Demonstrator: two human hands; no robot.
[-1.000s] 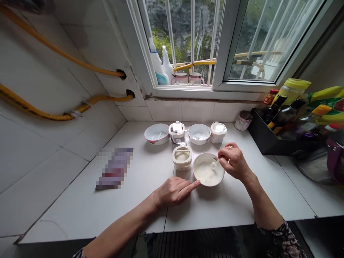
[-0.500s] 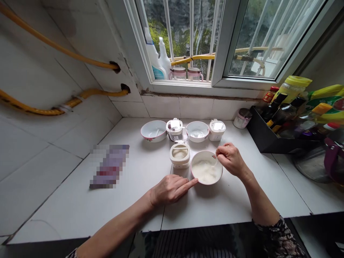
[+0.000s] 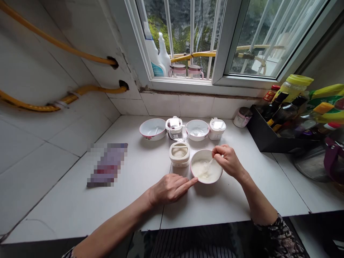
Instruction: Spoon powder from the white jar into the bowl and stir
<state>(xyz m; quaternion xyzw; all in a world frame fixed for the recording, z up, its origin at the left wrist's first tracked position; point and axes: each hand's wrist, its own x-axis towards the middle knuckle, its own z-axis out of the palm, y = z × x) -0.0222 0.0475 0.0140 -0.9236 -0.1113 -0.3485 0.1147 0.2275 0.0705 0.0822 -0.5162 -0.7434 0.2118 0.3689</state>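
Observation:
A white bowl [image 3: 194, 168] with white, grainy or powdery contents stands on the counter. My right hand [image 3: 225, 159] pinches the handle of a pale spoon [image 3: 210, 163], whose lower end is in the contents. Against the bowl's lower left rim rests the outstretched index finger of my left hand [image 3: 172, 187], which holds nothing. Left of the bowl is a white lidded jar [image 3: 179, 163], its lid raised, with pale contents inside. Behind stand two more bowls [image 3: 152, 133] [image 3: 197, 135] and two closed containers [image 3: 174, 125] [image 3: 217, 133].
A pixelated purple packet [image 3: 107, 165] lies on the left of the counter [image 3: 67, 211]. At the right are a small jar [image 3: 242, 117], a black box [image 3: 264, 138] of bottles and a glass-lidded pot [image 3: 311, 165]. Spray bottles [image 3: 157, 59] stand at the window.
My right hand has moved slightly left over the bowl, and the spoon now reaches nearer the middle of the contents. My left hand has stayed at the rim. The view has shifted slightly.

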